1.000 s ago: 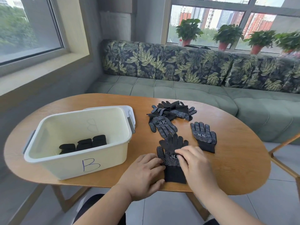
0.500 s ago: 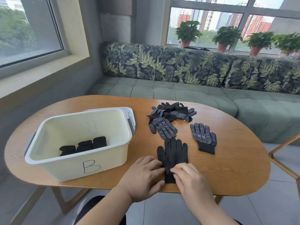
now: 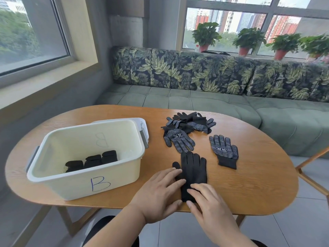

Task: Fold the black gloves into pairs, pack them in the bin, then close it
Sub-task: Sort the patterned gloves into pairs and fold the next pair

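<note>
Both hands flat on a black glove at the table's near edge

The left hand (image 3: 160,191) lies open, fingers spread, pressing the plain-side glove (image 3: 193,172) from nine o'clock; the right hand (image 3: 208,202) rests open on its cuff at six o'clock, gripping nothing; a dotted glove (image 3: 224,150) lies at two o'clock, another (image 3: 179,140) at twelve, a heap (image 3: 192,122) beyond; the bin (image 3: 85,179), marked B, sits at nine o'clock holding three folded pairs (image 3: 91,161), its lid (image 3: 142,124) behind it.

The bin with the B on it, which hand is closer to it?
Left. The left hand lies flat on the glove just beside the bin; the right hand rests farther away, on the glove's cuff.
</note>
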